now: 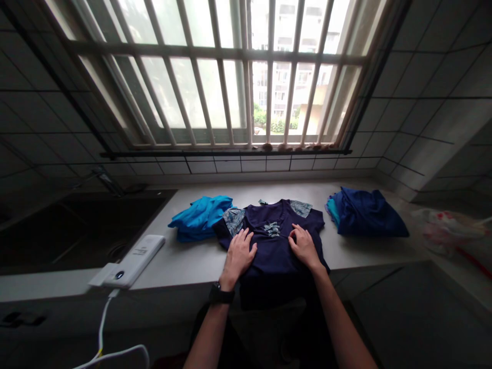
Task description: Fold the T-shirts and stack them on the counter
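A dark navy short-sleeved top [274, 256] lies front up on the counter, with patterned shoulder panels and several patterned ties below the neckline. Its lower part hangs over the counter's front edge. My left hand [240, 252] rests flat on the left side of the top, fingers stretched out and thumb apart. On the right side, my right hand [303, 246] has its thumb and forefinger curled together at a small crease in the cloth. What lies between those fingertips is mostly hidden. A black watch [222, 294] is on my left wrist.
Bright blue cloth [203, 218] lies left of the top, and a folded dark blue pile [367, 212] lies right. A white power bank [140, 259] with a cable [103, 323] sits near a dark sink [156, 207]. A plastic bag [442, 230] is far right. A barred window [221, 54] stands behind.
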A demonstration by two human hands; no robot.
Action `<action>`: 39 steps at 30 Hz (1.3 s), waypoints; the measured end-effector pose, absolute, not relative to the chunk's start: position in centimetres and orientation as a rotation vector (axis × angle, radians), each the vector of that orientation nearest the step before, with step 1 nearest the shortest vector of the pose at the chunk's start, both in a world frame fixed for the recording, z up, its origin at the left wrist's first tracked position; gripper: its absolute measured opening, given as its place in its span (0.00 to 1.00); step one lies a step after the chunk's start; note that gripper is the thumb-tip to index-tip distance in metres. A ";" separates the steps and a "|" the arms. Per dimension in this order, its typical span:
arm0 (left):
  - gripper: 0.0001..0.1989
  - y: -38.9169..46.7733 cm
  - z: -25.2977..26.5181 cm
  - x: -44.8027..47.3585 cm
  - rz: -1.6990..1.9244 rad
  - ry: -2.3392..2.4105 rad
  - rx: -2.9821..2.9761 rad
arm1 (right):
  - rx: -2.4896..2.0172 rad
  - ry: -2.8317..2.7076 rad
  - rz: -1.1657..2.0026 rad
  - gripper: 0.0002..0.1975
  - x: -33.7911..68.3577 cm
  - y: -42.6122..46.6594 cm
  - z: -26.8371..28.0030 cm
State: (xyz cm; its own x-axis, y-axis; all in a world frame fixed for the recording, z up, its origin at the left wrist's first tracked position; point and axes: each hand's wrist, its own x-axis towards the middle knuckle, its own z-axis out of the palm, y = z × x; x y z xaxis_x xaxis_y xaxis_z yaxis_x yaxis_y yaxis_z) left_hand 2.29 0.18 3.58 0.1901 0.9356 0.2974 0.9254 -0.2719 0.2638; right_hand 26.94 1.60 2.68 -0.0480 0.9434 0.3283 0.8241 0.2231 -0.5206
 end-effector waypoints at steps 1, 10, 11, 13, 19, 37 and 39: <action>0.22 0.2 3.6 2.3 0.636 1.878 2.407 | -1.622 -1.892 0.252 0.07 26.9 1.6 2.7; 0.22 0.2 3.4 2.5 0.671 1.879 2.408 | -1.590 -1.822 0.460 0.16 27.4 1.5 3.6; 0.22 0.1 3.4 2.5 0.669 1.881 2.410 | -1.585 -1.828 0.475 0.16 27.4 1.4 3.7; 0.22 0.1 3.4 2.5 0.663 1.886 2.411 | -1.583 -1.840 0.473 0.15 27.5 1.0 3.7; 0.22 0.0 3.6 2.7 0.627 1.885 2.395 | -1.540 -1.894 0.427 0.16 27.4 -0.4 3.6; 0.08 0.8 6.7 -4.8 0.984 2.122 1.579 | -1.505 -1.975 0.193 0.16 26.8 -2.2 2.7; 0.08 0.9 7.4 -4.9 1.135 1.940 1.616 | -1.503 -1.972 0.186 0.16 26.7 -2.2 2.6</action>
